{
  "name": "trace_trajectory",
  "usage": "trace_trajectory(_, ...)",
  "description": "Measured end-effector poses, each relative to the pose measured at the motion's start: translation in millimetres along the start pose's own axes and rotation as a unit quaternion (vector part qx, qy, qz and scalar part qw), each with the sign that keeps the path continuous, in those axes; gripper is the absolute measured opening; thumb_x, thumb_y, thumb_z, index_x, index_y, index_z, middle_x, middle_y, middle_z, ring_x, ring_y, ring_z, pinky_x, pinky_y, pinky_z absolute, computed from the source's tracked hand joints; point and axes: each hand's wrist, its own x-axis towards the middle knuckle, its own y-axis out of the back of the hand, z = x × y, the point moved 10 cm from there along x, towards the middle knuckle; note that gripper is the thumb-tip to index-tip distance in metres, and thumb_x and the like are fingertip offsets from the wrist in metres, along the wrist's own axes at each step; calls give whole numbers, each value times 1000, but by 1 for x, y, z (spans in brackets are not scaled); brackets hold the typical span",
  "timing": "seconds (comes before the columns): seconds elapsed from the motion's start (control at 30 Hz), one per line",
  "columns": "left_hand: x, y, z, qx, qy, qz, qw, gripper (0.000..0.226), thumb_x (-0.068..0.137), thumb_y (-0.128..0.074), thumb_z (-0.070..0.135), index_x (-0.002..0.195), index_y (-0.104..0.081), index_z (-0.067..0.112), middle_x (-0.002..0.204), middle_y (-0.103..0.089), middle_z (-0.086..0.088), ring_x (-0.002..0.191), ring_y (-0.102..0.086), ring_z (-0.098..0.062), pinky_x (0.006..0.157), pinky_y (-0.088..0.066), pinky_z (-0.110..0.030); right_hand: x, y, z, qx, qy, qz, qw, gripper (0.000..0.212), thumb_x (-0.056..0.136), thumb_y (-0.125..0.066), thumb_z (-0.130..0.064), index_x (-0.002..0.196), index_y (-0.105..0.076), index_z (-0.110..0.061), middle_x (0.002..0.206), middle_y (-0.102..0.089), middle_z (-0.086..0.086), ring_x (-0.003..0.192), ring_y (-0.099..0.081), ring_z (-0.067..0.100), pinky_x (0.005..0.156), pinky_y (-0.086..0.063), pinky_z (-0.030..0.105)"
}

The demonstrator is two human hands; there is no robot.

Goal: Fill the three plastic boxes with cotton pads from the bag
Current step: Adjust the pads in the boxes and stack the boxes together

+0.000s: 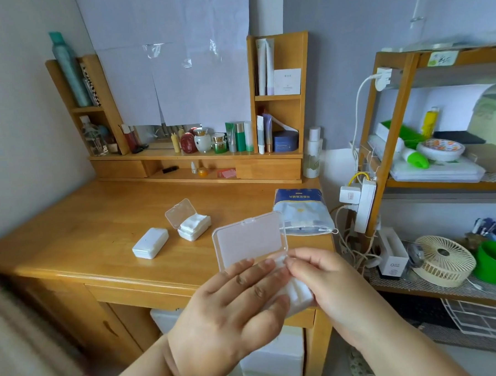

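Desk: I'm standing at a wooden desk (99, 224), cosmetics crowding the shelf behind it.
Left hand: my left hand (233, 312) is lying flat, fingers straight and spread, pressing down on the cotton pads (297, 293) so they're settling into the box instead of springing up.
Right hand: my right hand (323, 273) is curling round the right end of the third box (300, 298), fingertips pinching near the hinge corner, steadying it in the air just off the desk's front edge.
Lid: its clear lid (249, 241) is standing open, tilted back, staying clear of my pressing.
Second box: the open box (193, 226) is sitting mid-desk, pads heaped above its rim, lid up.
First box: the closed box (150, 243) is lying just left of it, looking finished.
Bag: the bag (301, 211) is resting at the desk's right edge, within easy reach for more pads.
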Motion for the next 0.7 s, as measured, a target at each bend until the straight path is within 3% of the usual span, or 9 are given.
trace_trajectory(0.07, 0, -1, 2, 0, -1, 0, 1000, 12, 98, -42, 15, 100, -53, 15, 110, -69, -8, 109, -63, -22, 87, -54, -39, 1, -2, -2, -63, 13, -4, 998, 23, 79, -48, -28, 84, -69, -20, 82, -69, 13, 75, -62, 17, 70, -48, 36)
trace_trajectory(0.13, 0, -4, 4, 2, -6, -5, 1000, 11, 97, -43, 15, 101, -53, 15, 109, -70, -8, 110, -63, -23, 87, -54, -38, 5, 5, 2, -64, 4, 24, 998, 24, 70, -46, -26, 79, -68, -22, 81, -70, 8, 78, -64, 19, 74, -50, 37)
trace_trajectory(0.2, 0, -7, 6, 4, -11, -7, 1000, 9, 96, -45, 15, 100, -53, 15, 107, -71, -8, 110, -63, -23, 87, -54, -38, 8, 7, 7, -41, -15, 37, 998, 19, 74, -49, -17, 71, -68, -21, 73, -70, 3, 76, -64, 17, 72, -49, 34)
trace_trajectory(0.3, 0, -14, 7, 0, -9, -22, 1000, 7, 95, -47, 14, 100, -52, 15, 106, -71, -8, 109, -64, -23, 87, -54, -38, 9, 9, 13, -19, -39, 47, 998, 40, 83, -48, 0, 60, -68, -26, 67, -68, -7, 71, -62, 11, 66, -46, 25)
trace_trajectory(0.37, -1, -18, 2, -9, 5, -35, 999, 10, 96, -43, 13, 101, -52, 15, 107, -71, -8, 108, -64, -24, 89, -53, -37, 9, 7, 18, 11, -60, 27, 998, 37, 86, -50, -1, 67, -71, -25, 76, -71, -1, 73, -63, 14, 64, -48, 26)
trace_trajectory(0.43, -2, -18, -7, -26, 33, -41, 998, 13, 94, -43, 11, 103, -52, 15, 108, -70, -8, 106, -65, -24, 89, -52, -36, 7, 1, 23, 108, -89, -28, 990, 16, 87, -57, -14, 90, -73, -18, 85, -70, 8, 72, -65, 18, 58, -52, 27)
trace_trajectory(0.5, -3, -16, -19, -49, 66, -39, 996, 17, 88, -51, 9, 104, -52, 15, 109, -70, -6, 106, -65, -24, 88, -53, -36, 0, -3, 23, 202, -125, -95, 967, 39, 81, -56, -34, 111, -66, -10, 87, -68, 16, 70, -66, 23, 58, -55, 30)
trace_trajectory(0.6, -5, -13, -25, -62, 83, -37, 994, 24, 83, -57, 7, 105, -52, 15, 110, -69, -5, 107, -65, -24, 88, -52, -37, -7, -5, 17, 214, -123, -151, 957, 42, 76, -61, -33, 112, -67, -11, 87, -68, 21, 69, -67, 26, 59, -56, 31)
trace_trajectory(0.7, -4, -13, -22, -46, 68, -40, 996, 23, 84, -56, 6, 105, -53, 15, 111, -69, -6, 108, -64, -25, 89, -52, -37, -9, -3, 13, 161, -115, -138, 971, 34, 76, -68, -21, 108, -67, -12, 85, -69, 18, 68, -68, 25, 59, -56, 29)
